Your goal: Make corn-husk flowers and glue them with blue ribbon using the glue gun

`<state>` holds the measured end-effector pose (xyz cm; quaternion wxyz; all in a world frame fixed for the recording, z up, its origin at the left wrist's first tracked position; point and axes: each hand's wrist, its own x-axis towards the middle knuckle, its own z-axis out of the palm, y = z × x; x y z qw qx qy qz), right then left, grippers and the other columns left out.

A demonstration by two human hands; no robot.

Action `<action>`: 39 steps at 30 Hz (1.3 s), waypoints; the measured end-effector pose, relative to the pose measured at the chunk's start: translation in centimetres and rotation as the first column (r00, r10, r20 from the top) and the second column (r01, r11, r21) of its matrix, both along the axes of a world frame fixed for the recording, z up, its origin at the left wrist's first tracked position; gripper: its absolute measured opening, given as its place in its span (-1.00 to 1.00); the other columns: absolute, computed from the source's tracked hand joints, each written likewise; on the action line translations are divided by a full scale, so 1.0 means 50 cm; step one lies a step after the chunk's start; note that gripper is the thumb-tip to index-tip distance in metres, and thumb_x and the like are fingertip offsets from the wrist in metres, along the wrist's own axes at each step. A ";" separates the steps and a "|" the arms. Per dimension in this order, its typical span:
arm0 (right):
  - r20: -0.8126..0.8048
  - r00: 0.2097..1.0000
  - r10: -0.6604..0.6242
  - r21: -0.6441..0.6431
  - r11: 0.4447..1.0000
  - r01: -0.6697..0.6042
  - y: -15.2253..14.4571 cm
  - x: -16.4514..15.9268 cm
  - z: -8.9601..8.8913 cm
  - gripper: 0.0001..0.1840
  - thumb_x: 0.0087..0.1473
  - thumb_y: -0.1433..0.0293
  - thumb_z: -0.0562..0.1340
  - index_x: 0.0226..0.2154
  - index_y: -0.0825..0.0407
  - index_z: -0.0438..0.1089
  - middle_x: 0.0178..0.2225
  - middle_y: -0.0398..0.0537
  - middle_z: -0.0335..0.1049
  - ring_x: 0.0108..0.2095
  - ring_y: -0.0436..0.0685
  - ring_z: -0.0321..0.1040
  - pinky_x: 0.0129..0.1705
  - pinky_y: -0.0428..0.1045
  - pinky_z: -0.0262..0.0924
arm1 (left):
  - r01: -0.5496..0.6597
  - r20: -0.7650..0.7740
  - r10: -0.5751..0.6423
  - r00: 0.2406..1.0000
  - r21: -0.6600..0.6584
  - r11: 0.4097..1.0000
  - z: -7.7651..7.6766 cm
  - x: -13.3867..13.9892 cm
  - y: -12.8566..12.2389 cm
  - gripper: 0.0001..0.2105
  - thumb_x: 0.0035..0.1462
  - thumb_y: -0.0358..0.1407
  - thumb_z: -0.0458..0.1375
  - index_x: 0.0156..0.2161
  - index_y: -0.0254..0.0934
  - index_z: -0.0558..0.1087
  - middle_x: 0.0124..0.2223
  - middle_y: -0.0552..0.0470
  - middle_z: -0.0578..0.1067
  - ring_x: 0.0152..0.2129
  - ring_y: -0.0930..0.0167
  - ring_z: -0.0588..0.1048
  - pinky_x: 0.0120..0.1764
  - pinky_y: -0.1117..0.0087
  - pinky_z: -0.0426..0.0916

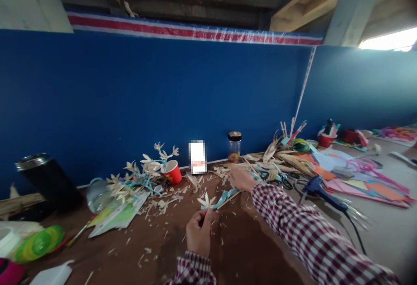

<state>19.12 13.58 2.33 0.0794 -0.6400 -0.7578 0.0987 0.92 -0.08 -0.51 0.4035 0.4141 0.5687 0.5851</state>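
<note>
Near the bottom centre, my left hand (199, 232) pinches a pale flower of dried husk (207, 200) upright by its base, petals spread outward. My right hand (241, 179) reaches forward to the table among husk scraps (221, 170). Its fingertips point away and are blurred, so their grip does not show. A light blue ribbon (224, 197) and a thin stick (230, 199) lie between the two hands. Scissors (282, 182) rest to the right of my right hand. Left of centre, several similar flowers on blue stems (148, 173) lie by a red paper cup (172, 172).
A lidded jar (233, 148) stands against the blue partition (182, 89). On the right are dried husks (289, 163), a blue glue gun (325, 193) with a cord, and coloured paper (368, 189). A black flask (48, 183) and green tape (41, 243) are left.
</note>
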 end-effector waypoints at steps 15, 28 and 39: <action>-0.544 0.820 0.175 0.222 0.973 -0.061 -0.039 0.025 0.045 -0.79 -0.06 0.29 0.14 -0.53 0.11 0.34 -0.60 -0.09 0.34 -0.56 0.01 0.24 -0.51 -0.10 0.09 | 0.076 0.054 -0.076 0.996 0.011 0.997 0.004 -0.002 -0.002 -0.69 -0.13 -0.09 0.14 -0.50 -0.37 0.39 -0.73 0.21 0.21 -0.79 0.60 0.12 -0.71 0.57 0.04; -0.916 0.365 0.167 0.132 0.984 -0.120 -0.176 -0.047 0.068 -0.76 0.03 0.23 0.07 -0.27 0.01 0.11 -0.50 -0.17 0.35 -0.75 -0.16 0.01 -0.74 -0.22 -0.11 | 0.080 0.078 -0.078 0.994 -0.018 0.997 0.020 0.000 -0.005 -0.70 -0.16 -0.09 0.16 -0.56 -0.35 0.35 -0.78 0.23 0.19 -0.83 0.61 0.11 -0.73 0.58 0.01; -0.989 0.147 0.010 -0.011 0.990 -0.143 -0.219 -0.067 -0.029 -0.59 -0.04 0.17 0.17 -0.13 -0.05 0.15 -0.34 -0.10 0.37 -0.51 0.02 0.28 -0.52 -0.08 0.17 | 0.108 0.058 -0.105 0.993 -0.038 0.993 0.033 -0.005 -0.010 -0.68 -0.20 -0.07 0.19 -0.53 -0.35 0.41 -0.78 0.22 0.20 -0.81 0.58 0.15 -0.69 0.55 0.07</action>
